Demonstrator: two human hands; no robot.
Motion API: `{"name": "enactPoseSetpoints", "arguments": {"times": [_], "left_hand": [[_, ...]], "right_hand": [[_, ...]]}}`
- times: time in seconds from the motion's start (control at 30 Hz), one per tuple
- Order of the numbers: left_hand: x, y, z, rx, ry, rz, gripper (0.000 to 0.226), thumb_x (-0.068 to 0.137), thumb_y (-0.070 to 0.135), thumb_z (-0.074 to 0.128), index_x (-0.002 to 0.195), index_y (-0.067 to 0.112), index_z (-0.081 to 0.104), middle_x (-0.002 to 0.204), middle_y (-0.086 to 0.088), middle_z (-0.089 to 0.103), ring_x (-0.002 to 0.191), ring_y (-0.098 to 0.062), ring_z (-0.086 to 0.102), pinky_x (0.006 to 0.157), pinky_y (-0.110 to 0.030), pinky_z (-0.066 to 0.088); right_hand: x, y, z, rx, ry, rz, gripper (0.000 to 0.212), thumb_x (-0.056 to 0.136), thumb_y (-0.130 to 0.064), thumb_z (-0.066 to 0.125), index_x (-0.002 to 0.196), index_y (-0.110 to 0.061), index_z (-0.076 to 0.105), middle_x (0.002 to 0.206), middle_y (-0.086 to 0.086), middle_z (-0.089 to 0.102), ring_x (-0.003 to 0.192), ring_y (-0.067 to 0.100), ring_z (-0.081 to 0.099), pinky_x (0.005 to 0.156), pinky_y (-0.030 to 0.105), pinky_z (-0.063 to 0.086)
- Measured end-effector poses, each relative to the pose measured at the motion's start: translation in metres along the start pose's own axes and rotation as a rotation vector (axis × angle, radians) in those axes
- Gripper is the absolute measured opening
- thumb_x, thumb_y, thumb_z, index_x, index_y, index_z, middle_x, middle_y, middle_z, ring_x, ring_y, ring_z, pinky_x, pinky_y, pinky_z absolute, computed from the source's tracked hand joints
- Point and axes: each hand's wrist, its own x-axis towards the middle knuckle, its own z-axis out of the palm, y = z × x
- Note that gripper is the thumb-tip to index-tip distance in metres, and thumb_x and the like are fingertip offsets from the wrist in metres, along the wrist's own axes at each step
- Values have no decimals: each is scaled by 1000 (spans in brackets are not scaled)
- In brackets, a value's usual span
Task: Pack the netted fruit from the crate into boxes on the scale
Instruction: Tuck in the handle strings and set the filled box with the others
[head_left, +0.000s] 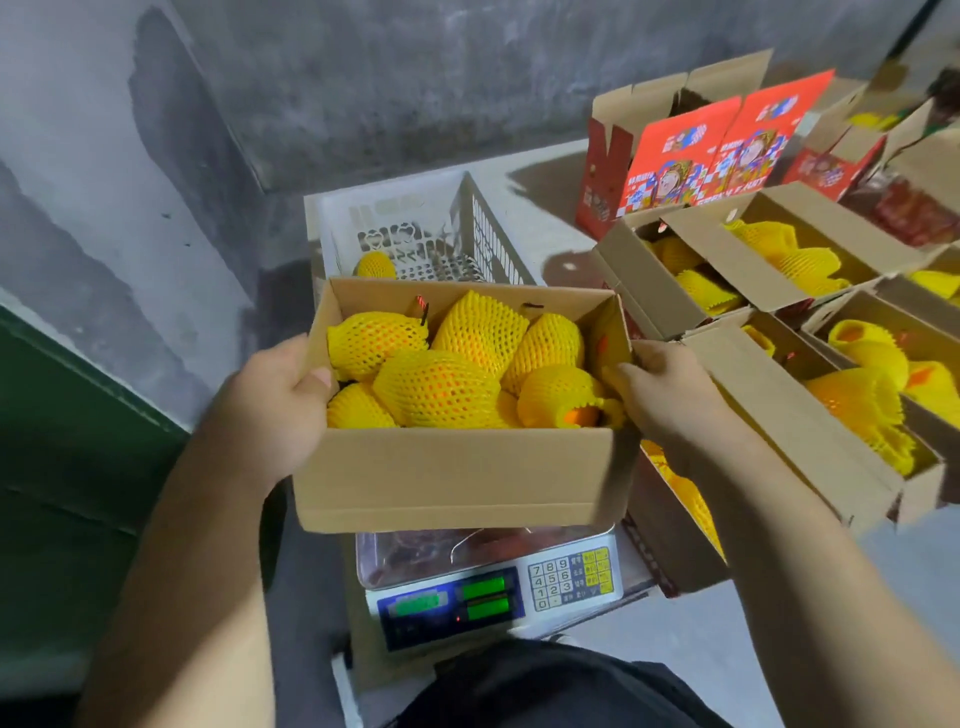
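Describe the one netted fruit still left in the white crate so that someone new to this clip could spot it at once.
Start at the scale at bottom centre; the cardboard box held in both hands is above it. Just behind that box stands the white plastic crate. The netted fruit lies at its near left, alone, unlike the ones piled in boxes.

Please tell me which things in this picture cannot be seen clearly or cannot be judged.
- Scale readout, head view: the green digits are too blurred to read.
- Scale platform: mostly hidden by the cardboard box, so contact cannot be judged.
- White crate: the box hides its lower part; one netted fruit shows.
- Left hand and right hand: the grip fingers are partly hidden by the box walls.
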Motion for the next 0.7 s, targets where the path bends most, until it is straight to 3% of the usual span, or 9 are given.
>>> {"name": "enactPoseSetpoints", "arguments": {"times": [0.1, 0.2, 0.27, 0.37, 0.47, 0.53, 0.63, 0.7], "left_hand": [[1, 9, -8, -44, -24, 63, 21, 110, 30, 47, 117, 36, 65, 95, 4, 70, 89, -23, 64, 82, -44, 49], [1, 13, -12, -53, -50, 114, 20, 108, 34, 47, 115, 48, 60, 94, 10, 70, 89, -21, 65, 81, -43, 52], [1, 14, -14, -59, -74, 131, 21, 107, 38, 47, 108, 54, 61, 88, 14, 70, 86, -19, 66, 76, -38, 52], [0, 16, -16, -76, -84, 144, 29, 109, 36, 47, 100, 60, 62, 88, 23, 69, 83, -16, 66, 69, -30, 47], [0, 19, -14, -96, -50, 167, 19, 108, 35, 47, 107, 45, 63, 85, 17, 69, 82, -18, 66, 68, -29, 46], [1, 22, -12, -77, -8, 163, 19, 109, 33, 48, 100, 40, 64, 80, 11, 67, 80, -17, 64, 66, -26, 42], [0, 26, -11, -90, 29, 142, 20, 110, 32, 49, 98, 40, 62, 84, 15, 65, 81, -13, 61, 66, -25, 40], [-2, 29, -11, -92, 57, 164, 18, 110, 31, 49, 103, 36, 64, 83, 13, 65, 79, -13, 60, 65, -24, 40]], "right_hand": [[-9, -11, -12, 87, 38, 41, 18, 89, -16, 57, 96, -7, 72, 86, 25, 68, 67, 31, 61, 64, 49, 63], [-15, -10, -21, 43, 46, 31, 15, 95, -18, 57, 90, -21, 71, 68, 0, 67, 59, 7, 60, 44, 25, 52], [-19, -12, -28, 24, 46, 36, 17, 96, -17, 56, 88, -20, 71, 64, -2, 63, 53, 4, 58, 42, 20, 47], [-24, -21, -38, 65, 37, 52, 17, 96, -15, 57, 91, -13, 74, 82, 21, 66, 68, 21, 61, 60, 37, 56], [-28, -30, -42, -52, 35, -28, 28, 100, -35, 64, 96, -9, 71, 92, 21, 70, 81, 34, 68, 73, 52, 63], [-29, -33, -43, -169, 28, -55, 39, 98, -46, 67, 99, -7, 68, 96, 26, 69, 87, 39, 70, 79, 62, 61], [-27, -34, -49, -134, 16, -43, 21, 98, -31, 63, 100, -11, 71, 97, 26, 69, 79, 36, 67, 77, 64, 59], [-28, -33, -49, -72, 22, -3, 16, 98, -25, 61, 100, -14, 73, 94, 21, 71, 87, 39, 70, 77, 57, 61]]}}
